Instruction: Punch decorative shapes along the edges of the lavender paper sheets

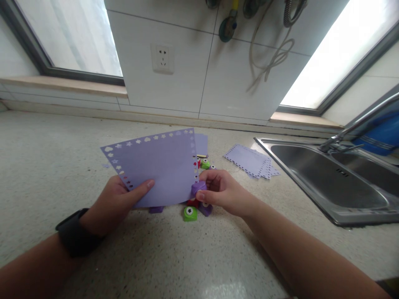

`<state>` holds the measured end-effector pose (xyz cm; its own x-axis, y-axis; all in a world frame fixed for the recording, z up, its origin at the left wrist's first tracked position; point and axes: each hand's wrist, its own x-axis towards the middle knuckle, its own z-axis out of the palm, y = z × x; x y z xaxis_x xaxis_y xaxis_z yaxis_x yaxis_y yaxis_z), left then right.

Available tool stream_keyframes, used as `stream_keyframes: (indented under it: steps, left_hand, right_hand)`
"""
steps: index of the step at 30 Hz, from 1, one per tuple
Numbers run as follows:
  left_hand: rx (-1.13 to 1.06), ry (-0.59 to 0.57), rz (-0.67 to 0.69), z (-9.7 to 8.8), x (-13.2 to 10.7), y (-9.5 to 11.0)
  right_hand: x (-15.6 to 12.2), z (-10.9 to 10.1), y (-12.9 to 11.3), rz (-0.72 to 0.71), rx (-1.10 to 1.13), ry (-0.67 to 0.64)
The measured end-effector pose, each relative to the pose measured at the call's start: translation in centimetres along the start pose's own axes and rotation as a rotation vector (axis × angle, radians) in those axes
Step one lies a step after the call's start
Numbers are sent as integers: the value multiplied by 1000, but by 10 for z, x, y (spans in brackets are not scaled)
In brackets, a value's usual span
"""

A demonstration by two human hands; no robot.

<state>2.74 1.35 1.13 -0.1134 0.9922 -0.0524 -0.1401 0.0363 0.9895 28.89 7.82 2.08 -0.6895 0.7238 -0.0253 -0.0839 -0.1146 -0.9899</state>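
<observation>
My left hand (120, 199) is closed on the lower left corner of a purple paper sheet (158, 166), thumb on top, holding it above the counter. Small shapes are punched along the sheet's left, top and right edges. My right hand (222, 191) grips a small purple paper punch (198, 189) clamped on the sheet's lower right edge. Under the sheet lie more small punches: a green one (190, 213), a purple one (205, 207), another green one (205, 164) and a red one partly hidden.
A stack of punched purple sheets (251, 161) lies on the speckled counter (46, 158) beside a steel sink (327, 182) with a tap (352, 128). A wall socket (162, 58) and hanging cords (274, 54) are on the tiled wall. A black watch (75, 236) is on my left wrist.
</observation>
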Motion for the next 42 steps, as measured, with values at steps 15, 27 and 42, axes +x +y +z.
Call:
stream_keyframes:
  steps: [15,27,42]
  left_hand:
    - [56,-3,9,2,-2,4]
    - [151,-8,-14,3,-4,11]
    - [73,125,71,-2,4,1]
  right_hand:
    - [-1,2,2,10,4,40]
    - [0,0,1,12,-18,6]
    - [7,-30,-7,-122,-267,369]
